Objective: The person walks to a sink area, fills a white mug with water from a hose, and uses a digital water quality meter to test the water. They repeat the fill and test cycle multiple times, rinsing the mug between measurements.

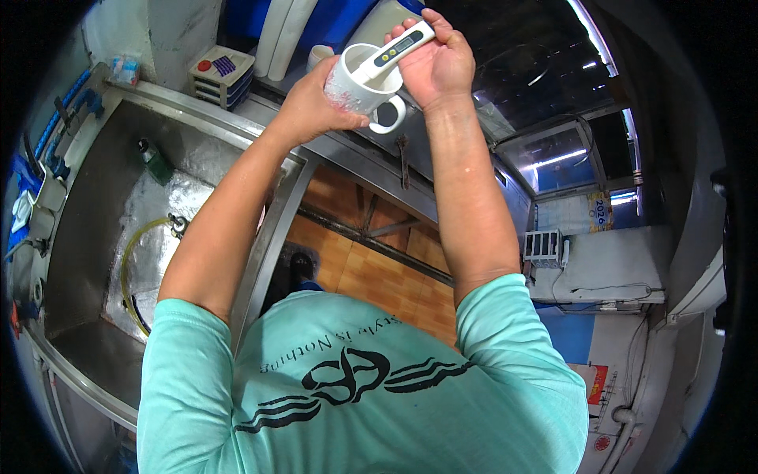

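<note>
My left hand (304,104) is wrapped around the body of a white mug (346,88) with a raised pattern on its side, held tilted above the counter edge. The mug's handle points to the right, towards my right wrist. In my right hand (446,69), palm turned up, is a white pen-shaped digital meter (404,45) with a small display and two yellowish buttons. Fingers and thumb grip its upper end. Its lower end reaches inside the mug's rim; the tip and the mug's contents are hidden.
To the left lies a deep steel sink (292,186) with a dark green bottle (155,163) and a yellowish hose (126,272) in it. A small drawer box (221,77) stands behind it. A slim metal utensil (403,162) is near my right forearm. Orange tiled floor (379,276) shows below.
</note>
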### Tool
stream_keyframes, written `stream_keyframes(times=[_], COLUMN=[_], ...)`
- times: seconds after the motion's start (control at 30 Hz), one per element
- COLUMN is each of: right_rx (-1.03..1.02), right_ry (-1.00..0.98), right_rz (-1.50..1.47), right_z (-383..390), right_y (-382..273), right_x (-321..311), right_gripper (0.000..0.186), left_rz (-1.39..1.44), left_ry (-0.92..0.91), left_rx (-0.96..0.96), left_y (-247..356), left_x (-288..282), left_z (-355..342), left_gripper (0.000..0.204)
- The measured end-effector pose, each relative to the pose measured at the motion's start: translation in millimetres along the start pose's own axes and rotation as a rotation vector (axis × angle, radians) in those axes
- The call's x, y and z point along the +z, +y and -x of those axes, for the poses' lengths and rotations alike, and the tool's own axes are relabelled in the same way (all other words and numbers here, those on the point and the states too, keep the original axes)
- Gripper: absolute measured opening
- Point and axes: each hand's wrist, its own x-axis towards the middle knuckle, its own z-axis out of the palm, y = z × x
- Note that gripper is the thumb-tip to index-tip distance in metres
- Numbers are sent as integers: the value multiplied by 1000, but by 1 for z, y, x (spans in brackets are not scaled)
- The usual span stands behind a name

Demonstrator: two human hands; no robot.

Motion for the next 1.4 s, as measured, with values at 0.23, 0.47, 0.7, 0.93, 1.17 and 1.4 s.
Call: stream_keyframes(times=[0.23, 0.47, 0.7, 0.93, 1.17, 1.4], right_rx=[-19, 43, 78, 67, 82, 79], right_ry=[113, 185, 240, 222, 148, 150], right_rz=[147, 94, 52, 54, 30, 46], right_z=[6, 3, 1, 1, 1, 1], right_y=[4, 4, 5, 5, 4, 3], right_x=[3, -14, -30, -36, -44, -45], right_gripper=[27, 27, 27, 27, 27, 28], left_rz=[-8, -71, -196, -215, -224, -244], left_ry=[23, -13, -2, -6, -14, -44], left_rx=[-53, -57, -23, -14, -20, -36], left_y=[-1, 3, -2, -10, -9, -5], left_x=[2, 3, 7, 9, 11, 8], left_z=[3, 2, 1, -1, 1, 1], left_gripper=[94, 85, 83, 86, 87, 93])
